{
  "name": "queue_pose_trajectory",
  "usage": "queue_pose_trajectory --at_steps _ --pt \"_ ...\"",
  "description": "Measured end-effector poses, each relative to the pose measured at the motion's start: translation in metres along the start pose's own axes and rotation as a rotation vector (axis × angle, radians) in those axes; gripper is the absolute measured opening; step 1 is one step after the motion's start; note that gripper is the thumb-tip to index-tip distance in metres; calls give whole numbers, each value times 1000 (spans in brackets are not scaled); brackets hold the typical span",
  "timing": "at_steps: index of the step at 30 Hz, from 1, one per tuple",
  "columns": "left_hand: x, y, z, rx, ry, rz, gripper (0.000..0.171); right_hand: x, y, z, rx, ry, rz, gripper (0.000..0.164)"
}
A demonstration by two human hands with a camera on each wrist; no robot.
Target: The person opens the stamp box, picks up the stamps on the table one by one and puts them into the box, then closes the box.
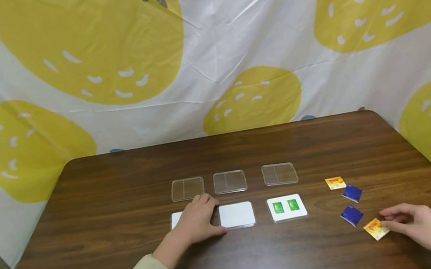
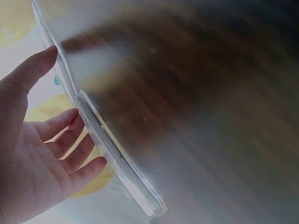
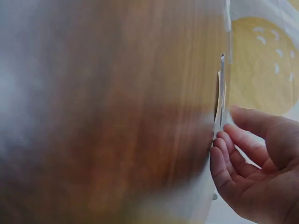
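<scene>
In the head view my left hand point(image 1: 195, 221), fingers spread, partly covers the left white card point(image 1: 175, 219). Its thumb and fingertips reach the left corners of the middle white card point(image 1: 237, 215), which lies in a clear case. To the right, another cased white card point(image 1: 287, 215) bears two green squares point(image 1: 278, 208). My right hand point(image 1: 423, 225) has thumb and index finger at a small yellow-orange square point(image 1: 375, 229), seemingly pinching its edge. Two dark blue squares point(image 1: 351, 215) and a second yellow-orange square point(image 1: 335, 183) lie beyond. In the left wrist view a clear case point(image 2: 121, 156) appears edge-on.
Three clear plastic lids lie in a row behind the cards: left lid point(image 1: 187, 189), middle lid point(image 1: 229, 182) and right lid point(image 1: 279, 174). The brown wooden table point(image 1: 105, 207) backs onto a white cloth point(image 1: 147, 126) with yellow fruit shapes.
</scene>
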State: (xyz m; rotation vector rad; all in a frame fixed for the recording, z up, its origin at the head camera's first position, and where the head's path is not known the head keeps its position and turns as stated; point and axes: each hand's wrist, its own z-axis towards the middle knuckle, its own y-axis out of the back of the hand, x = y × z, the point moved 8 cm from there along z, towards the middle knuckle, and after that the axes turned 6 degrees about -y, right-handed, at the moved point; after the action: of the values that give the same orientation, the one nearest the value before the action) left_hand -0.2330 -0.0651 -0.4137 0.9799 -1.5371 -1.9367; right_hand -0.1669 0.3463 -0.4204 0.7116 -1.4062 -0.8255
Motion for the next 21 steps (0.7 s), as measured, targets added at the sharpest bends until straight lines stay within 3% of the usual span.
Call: queue_pose_trajectory --at_steps 12,21 --pt "-1 0 1 7 6 -9 60 9 -4 9 66 30 -92 15" --pt "0 0 2 5 9 -18 60 10 -8 13 144 -6 -102 13"
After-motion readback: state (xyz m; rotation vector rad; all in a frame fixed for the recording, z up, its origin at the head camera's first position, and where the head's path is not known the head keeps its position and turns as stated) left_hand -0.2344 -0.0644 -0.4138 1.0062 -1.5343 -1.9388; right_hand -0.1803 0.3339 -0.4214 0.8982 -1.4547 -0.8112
